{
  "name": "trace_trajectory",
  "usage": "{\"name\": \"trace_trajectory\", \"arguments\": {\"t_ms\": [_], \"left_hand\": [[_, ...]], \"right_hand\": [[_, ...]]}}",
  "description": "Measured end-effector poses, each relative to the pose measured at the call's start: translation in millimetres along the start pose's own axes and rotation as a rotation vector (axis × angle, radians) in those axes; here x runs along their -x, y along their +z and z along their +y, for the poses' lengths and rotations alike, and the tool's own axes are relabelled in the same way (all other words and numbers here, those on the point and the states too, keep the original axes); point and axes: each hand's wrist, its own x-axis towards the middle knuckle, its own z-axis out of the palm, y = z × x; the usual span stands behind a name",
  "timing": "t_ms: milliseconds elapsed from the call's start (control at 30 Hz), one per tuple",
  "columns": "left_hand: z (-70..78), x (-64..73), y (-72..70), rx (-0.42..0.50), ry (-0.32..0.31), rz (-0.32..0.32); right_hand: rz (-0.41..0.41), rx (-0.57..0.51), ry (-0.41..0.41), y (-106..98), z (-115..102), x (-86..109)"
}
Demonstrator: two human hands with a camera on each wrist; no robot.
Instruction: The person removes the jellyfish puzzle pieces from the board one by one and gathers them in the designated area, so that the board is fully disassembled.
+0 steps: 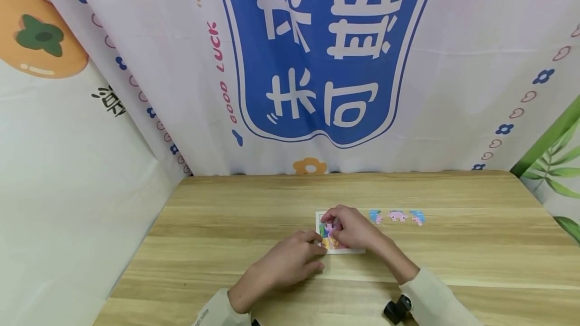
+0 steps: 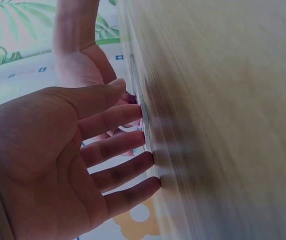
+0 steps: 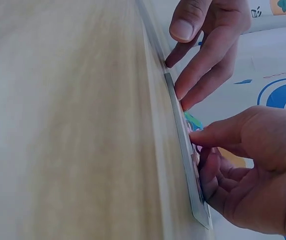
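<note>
A small white-rimmed puzzle tray (image 1: 351,251) lies on the wooden table, with colourful picture pieces in its lower part. Over the tray, my right hand (image 1: 355,228) pinches a puzzle piece (image 1: 329,228) with pink and purple on it between thumb and curled fingers; the hand hides much of the piece. My left hand (image 1: 290,260) is at the tray's left side, fingers extended and spread. In the left wrist view its fingertips (image 2: 138,137) reach the tray's edge. The right wrist view shows the right thumb (image 3: 207,136) low against the picture surface.
Right of the tray lie three loose puzzle pieces in a row: a blue and pink one (image 1: 375,216), a pink one with a face (image 1: 397,216) and another blue and pink one (image 1: 417,217). A printed curtain (image 1: 181,64) hangs behind the wooden table (image 1: 217,215).
</note>
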Motion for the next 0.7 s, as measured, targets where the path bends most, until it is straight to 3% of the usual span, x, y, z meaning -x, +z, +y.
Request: {"name": "trace_trajectory", "arguments": {"t_ms": [133, 333, 700], "left_hand": [[-0.4, 0.2, 0.6, 0.009, 0.002, 0.002], [-0.6, 0.2, 0.2, 0.012, 0.007, 0.006], [-0.7, 0.4, 0.7, 0.005, 0.014, 0.019]], "right_hand": [[-0.013, -0.001, -0.009, 0.2, 1.4, 0.6], [-0.040, -0.095, -0.009, -1.4, 3.7, 2.5], [-0.002, -0.144, -0.008, -0.7, 6.0, 2.4]]}}
